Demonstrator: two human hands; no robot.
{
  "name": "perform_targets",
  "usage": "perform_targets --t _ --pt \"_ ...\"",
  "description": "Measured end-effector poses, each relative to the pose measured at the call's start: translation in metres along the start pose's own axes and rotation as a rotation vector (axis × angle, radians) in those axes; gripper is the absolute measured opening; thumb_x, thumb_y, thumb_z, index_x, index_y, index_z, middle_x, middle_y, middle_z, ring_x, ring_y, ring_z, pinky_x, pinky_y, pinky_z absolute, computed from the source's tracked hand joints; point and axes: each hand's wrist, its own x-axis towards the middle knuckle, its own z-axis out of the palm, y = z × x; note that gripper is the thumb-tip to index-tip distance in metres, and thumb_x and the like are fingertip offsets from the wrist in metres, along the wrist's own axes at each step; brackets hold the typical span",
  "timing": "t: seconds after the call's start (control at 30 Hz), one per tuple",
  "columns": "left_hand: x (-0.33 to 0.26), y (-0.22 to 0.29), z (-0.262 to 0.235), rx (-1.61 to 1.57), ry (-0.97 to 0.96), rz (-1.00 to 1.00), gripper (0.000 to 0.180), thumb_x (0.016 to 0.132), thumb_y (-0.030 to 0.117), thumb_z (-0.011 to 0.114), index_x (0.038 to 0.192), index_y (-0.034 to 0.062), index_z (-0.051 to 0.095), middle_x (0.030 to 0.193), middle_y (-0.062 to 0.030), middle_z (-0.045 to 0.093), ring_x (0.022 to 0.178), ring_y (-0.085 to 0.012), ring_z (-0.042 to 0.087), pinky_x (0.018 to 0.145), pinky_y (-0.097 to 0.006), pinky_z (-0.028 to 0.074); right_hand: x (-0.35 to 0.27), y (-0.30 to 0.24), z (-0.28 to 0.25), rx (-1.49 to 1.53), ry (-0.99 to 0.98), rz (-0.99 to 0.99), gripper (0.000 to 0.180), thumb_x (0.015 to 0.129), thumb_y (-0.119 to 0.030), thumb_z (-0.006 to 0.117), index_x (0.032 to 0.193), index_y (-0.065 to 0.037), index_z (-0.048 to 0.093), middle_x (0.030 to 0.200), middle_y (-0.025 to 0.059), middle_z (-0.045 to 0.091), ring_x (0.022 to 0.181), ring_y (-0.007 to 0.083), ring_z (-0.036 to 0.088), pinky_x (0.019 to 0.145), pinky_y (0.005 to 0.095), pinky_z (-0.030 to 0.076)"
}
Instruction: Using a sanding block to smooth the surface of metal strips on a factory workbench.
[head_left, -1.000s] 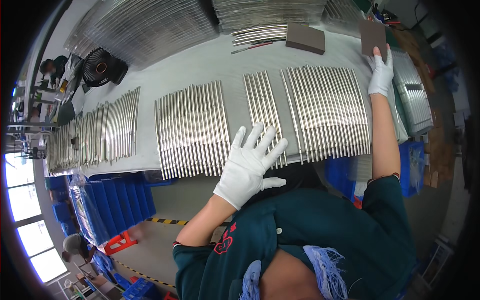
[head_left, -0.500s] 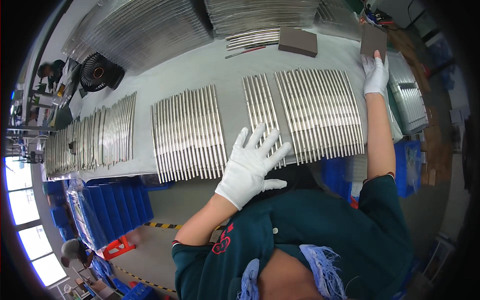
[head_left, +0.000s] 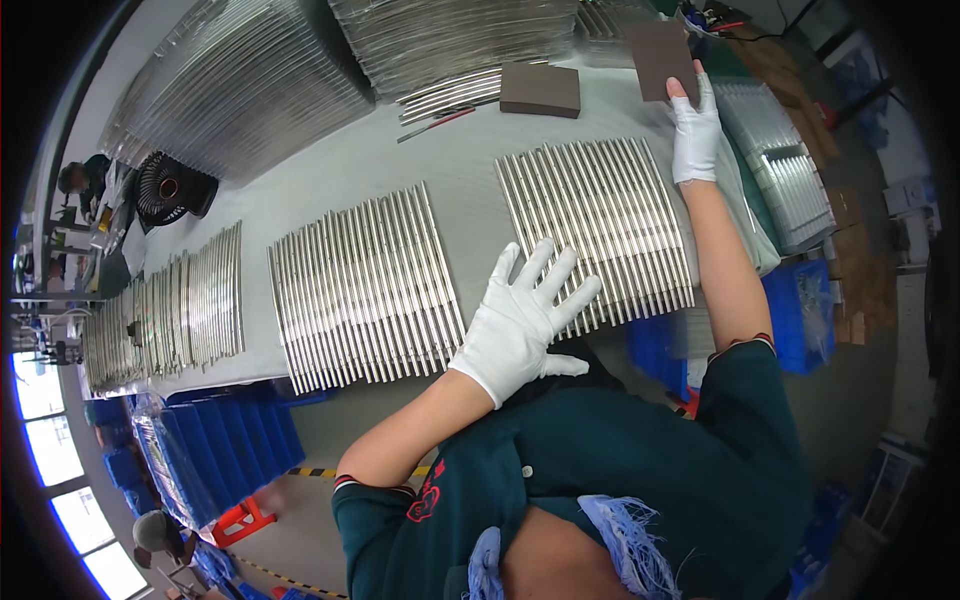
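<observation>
My left hand [head_left: 523, 325], in a white glove with bare wrist above it, has its fingers spread over the lower left part of the right group of metal rods [head_left: 600, 215]. Whether the fingertips touch the rods I cannot tell. My gloved right hand [head_left: 697, 135], its thumb tip bare, grips a flat dark grey-brown block [head_left: 660, 62] at the table's far right. A second group of slim silvery rods [head_left: 365, 280] lies side by side left of my left hand. Both groups are in even rows, their near ends at the table's front edge.
More rods [head_left: 190, 300] lie at the far left near a black fan [head_left: 172, 188]. Another brown block [head_left: 540, 90] sits at the back beside a thin red-and-grey tool [head_left: 437, 124]. Stacked clear trays [head_left: 240, 80] line the back. Blue bins [head_left: 225, 440] stand below the table.
The small middle group of rods has joined the left-centre group, leaving a gap. My left hand now lies over the right group. The view has shifted; the right hand still holds the block.
</observation>
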Motion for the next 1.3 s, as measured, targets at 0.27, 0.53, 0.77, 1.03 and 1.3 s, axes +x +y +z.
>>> perform_targets --t 0.27,0.53,0.77,1.03,1.3 --pt "0.004 0.003 -0.004 -0.028 -0.010 0.034 0.099 0.071 0.075 0.065 0.149 0.0170 0.043 0.151 -0.0183 0.042 0.144 -0.0405 0.033 0.117 -0.061 0.021 0.006 0.000 -0.011 0.431 0.081 0.250 0.077 0.091 -0.023 0.075 0.153 -0.007 0.033 0.133 0.0121 0.056 0.116 0.0263 0.060 0.101 0.0400 0.050" --pt "-0.041 -0.007 -0.019 0.003 -0.040 -0.084 0.096 0.071 0.070 0.068 0.146 0.0147 0.047 0.149 -0.0201 0.043 0.141 -0.0396 0.038 0.115 -0.061 0.023 0.003 -0.007 -0.009 0.440 0.096 0.286 0.072 0.092 -0.023 0.073 0.151 -0.006 0.035 0.133 0.0121 0.056 0.117 0.0282 0.060 0.102 0.0418 0.048" --pt "-0.045 -0.007 -0.015 0.009 -0.032 -0.120 0.100 0.070 0.070 0.068 0.147 0.0123 0.045 0.148 -0.0211 0.043 0.141 -0.0389 0.038 0.115 -0.060 0.024 0.002 -0.005 -0.007 0.502 0.084 0.289 0.066 0.092 -0.016 0.073 0.147 -0.005 0.039 0.132 0.0138 0.056 0.117 0.0285 0.060 0.102 0.0430 0.052" --pt "-0.012 0.004 0.006 -0.100 0.043 0.029 0.098 0.073 0.070 0.067 0.149 0.0124 0.042 0.151 -0.0161 0.044 0.144 -0.0373 0.035 0.118 -0.055 0.024 0.005 0.001 -0.011 0.492 0.065 0.299 0.063 0.093 -0.017 0.071 0.147 -0.006 0.040 0.131 0.0128 0.056 0.117 0.0283 0.059 0.102 0.0437 0.050" --pt "-0.017 0.002 -0.001 -0.093 0.010 0.039 0.095 0.074 0.068 0.068 0.148 0.0142 0.044 0.150 -0.0158 0.044 0.142 -0.0385 0.036 0.117 -0.057 0.023 0.009 0.004 -0.018 0.505 0.090 0.308 0.063 0.094 -0.016 0.069 0.148 -0.008 0.038 0.129 0.0105 0.058 0.115 0.0268 0.060 0.100 0.0425 0.050"
